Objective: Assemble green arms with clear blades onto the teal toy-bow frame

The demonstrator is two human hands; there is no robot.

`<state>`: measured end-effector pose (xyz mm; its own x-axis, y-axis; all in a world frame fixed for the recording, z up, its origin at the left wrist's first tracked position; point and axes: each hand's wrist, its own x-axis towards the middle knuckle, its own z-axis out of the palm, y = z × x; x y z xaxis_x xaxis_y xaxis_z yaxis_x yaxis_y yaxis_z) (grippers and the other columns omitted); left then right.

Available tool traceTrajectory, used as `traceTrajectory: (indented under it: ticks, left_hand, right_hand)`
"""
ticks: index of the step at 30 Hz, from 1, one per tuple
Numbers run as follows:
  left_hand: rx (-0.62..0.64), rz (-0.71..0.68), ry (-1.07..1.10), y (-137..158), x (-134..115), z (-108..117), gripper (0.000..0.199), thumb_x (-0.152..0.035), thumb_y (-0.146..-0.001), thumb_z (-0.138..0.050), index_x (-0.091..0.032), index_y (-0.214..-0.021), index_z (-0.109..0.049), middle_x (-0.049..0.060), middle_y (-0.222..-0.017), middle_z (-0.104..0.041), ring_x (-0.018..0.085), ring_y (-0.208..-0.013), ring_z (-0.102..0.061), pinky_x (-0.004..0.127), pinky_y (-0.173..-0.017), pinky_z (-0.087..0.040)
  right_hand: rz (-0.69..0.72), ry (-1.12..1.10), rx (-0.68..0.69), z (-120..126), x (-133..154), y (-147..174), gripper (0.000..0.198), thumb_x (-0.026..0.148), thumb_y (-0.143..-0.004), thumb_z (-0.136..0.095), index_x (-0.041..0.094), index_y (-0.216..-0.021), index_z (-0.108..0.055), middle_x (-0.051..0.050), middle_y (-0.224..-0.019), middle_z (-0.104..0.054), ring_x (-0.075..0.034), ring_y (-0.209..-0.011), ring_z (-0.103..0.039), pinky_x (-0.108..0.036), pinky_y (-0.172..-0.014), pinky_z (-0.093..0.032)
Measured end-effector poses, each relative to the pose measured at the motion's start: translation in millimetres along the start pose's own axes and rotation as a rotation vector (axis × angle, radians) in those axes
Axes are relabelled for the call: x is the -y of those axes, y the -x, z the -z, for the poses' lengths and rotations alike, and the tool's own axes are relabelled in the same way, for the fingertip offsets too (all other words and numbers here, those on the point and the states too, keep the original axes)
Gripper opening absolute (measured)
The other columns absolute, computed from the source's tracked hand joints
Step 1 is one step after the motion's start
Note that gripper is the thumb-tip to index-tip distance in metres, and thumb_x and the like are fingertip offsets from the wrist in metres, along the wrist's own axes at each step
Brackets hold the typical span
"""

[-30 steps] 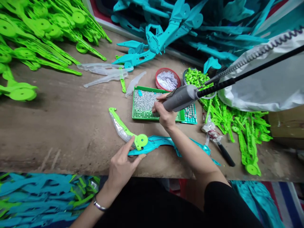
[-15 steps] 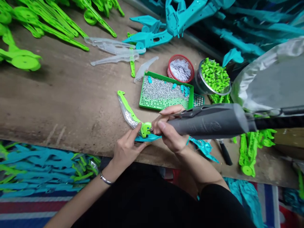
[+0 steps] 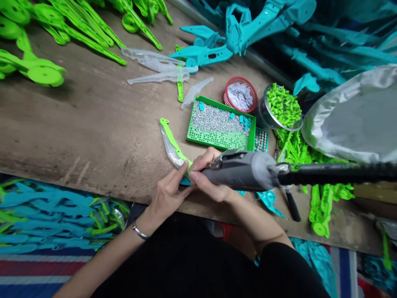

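My right hand (image 3: 214,188) is closed around the front of a grey electric screwdriver (image 3: 237,170), which lies nearly level and points left. Its tip is hidden behind my fingers, over the round end of a curved lime-green plastic part (image 3: 174,144). A clear plastic piece (image 3: 169,150) lines the inner side of that part. With thumb and fingers, my left hand (image 3: 167,194) grips the part's near end against the table. Beneath both hands, a bit of a turquoise plastic piece (image 3: 185,181) shows.
Beyond my hands is a green tray (image 3: 190,134) of small screws. A red basket (image 3: 225,99) of white strips and a bowl (image 3: 263,116) of green pieces stand behind it. A black-handled tool (image 3: 293,207) lies right. Turquoise frames (image 3: 214,56) and green parts (image 3: 77,31) fill the back.
The screwdriver's body has swung and tilted, looking shorter, and my right hand has come left, now covering the green part's round end. My left hand stays on the part.
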<state>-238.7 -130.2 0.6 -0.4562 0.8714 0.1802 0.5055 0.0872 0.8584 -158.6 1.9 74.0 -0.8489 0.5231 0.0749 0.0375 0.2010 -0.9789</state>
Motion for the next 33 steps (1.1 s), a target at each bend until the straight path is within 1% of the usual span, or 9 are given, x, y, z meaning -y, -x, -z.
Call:
traceTrajectory:
  ticks: [3,6,8,10,12,16,21,24,33]
  left_hand:
    - [-0.044,-0.044,-0.024,0.4,0.4,-1.4,0.051,-0.042,-0.094,-0.058,-0.018,-0.138,-0.056,0.007,-0.087,-0.068,0.020,-0.078,-0.068,0.030,-0.072,-0.057]
    - [-0.074,-0.060,-0.082,1.2,-0.3,-3.6,0.054,-0.042,-0.091,-0.063,-0.018,-0.139,-0.055,0.008,-0.088,-0.070,0.021,-0.077,-0.069,0.031,-0.072,-0.058]
    - [-0.064,-0.055,-0.150,1.7,-1.3,-4.5,0.061,-0.043,-0.088,-0.068,-0.018,-0.141,-0.053,0.007,-0.088,-0.070,0.021,-0.074,-0.069,0.030,-0.071,-0.058]
    - [-0.037,-0.063,-0.213,1.9,-2.4,-4.7,0.069,-0.048,-0.084,-0.071,-0.018,-0.143,-0.051,0.007,-0.088,-0.069,0.021,-0.073,-0.069,0.030,-0.071,-0.058]
    - [-0.015,-0.087,-0.245,1.9,-3.1,-4.4,0.072,-0.052,-0.083,-0.071,-0.020,-0.144,-0.050,0.006,-0.088,-0.069,0.021,-0.074,-0.069,0.029,-0.071,-0.057]
    - [-0.004,-0.117,-0.273,1.0,-4.1,-3.3,0.068,-0.051,-0.085,-0.069,-0.019,-0.143,-0.051,0.004,-0.084,-0.068,0.018,-0.071,-0.068,0.028,-0.070,-0.055]
    - [-0.027,-0.134,-0.309,-0.4,-6.2,-2.4,0.063,-0.050,-0.086,-0.068,-0.015,-0.138,-0.056,0.001,-0.077,-0.065,0.015,-0.067,-0.067,0.024,-0.067,-0.051]
    - [-0.028,-0.141,-0.306,-0.5,-6.1,-2.6,0.061,-0.050,-0.088,-0.066,-0.015,-0.137,-0.056,0.002,-0.078,-0.066,0.014,-0.067,-0.066,0.023,-0.067,-0.051]
    - [-0.019,-0.159,-0.293,0.7,-3.7,-3.0,0.064,-0.049,-0.088,-0.067,-0.014,-0.139,-0.053,0.002,-0.080,-0.065,0.015,-0.068,-0.066,0.025,-0.067,-0.053]
  right_hand:
    - [0.066,-0.089,0.143,7.4,1.0,-3.8,0.022,0.035,-0.081,-0.065,0.027,-0.077,-0.046,0.006,-0.059,-0.052,-0.013,-0.052,-0.052,-0.032,-0.052,-0.050]
    - [0.103,-0.129,0.213,21.1,4.2,-13.0,0.017,0.029,-0.082,-0.066,0.025,-0.094,-0.055,0.004,-0.064,-0.059,-0.012,-0.053,-0.055,-0.029,-0.051,-0.049]
    - [0.190,-0.213,0.099,29.5,4.1,-25.8,0.024,0.029,-0.084,-0.065,0.026,-0.104,-0.054,0.006,-0.061,-0.056,-0.012,-0.051,-0.056,-0.028,-0.051,-0.049]
    - [0.314,-0.304,-0.135,35.4,-0.4,-42.9,0.024,0.029,-0.085,-0.065,0.027,-0.105,-0.053,0.009,-0.057,-0.050,-0.012,-0.050,-0.054,-0.028,-0.051,-0.048]
    - [0.373,-0.326,-0.305,38.6,-9.4,-59.5,0.021,0.028,-0.085,-0.065,0.027,-0.102,-0.053,0.009,-0.057,-0.048,-0.012,-0.049,-0.054,-0.027,-0.051,-0.048]
    - [0.296,-0.246,-0.403,39.3,-31.5,-77.1,0.020,0.032,-0.084,-0.067,0.024,-0.098,-0.056,0.009,-0.056,-0.049,-0.011,-0.048,-0.053,-0.028,-0.053,-0.048]
    - [0.182,-0.235,-0.400,37.7,-45.5,-76.3,0.027,0.038,-0.082,-0.071,0.023,-0.099,-0.057,0.009,-0.054,-0.050,-0.011,-0.047,-0.053,-0.028,-0.051,-0.046]
    - [0.175,-0.255,-0.397,38.1,-47.9,-75.9,0.025,0.035,-0.083,-0.071,0.022,-0.099,-0.057,0.009,-0.054,-0.052,-0.011,-0.047,-0.053,-0.028,-0.052,-0.047]
    - [0.168,-0.208,-0.345,38.6,-45.5,-82.9,0.027,0.040,-0.081,-0.072,0.022,-0.094,-0.056,0.009,-0.054,-0.052,-0.011,-0.045,-0.052,-0.029,-0.049,-0.046]
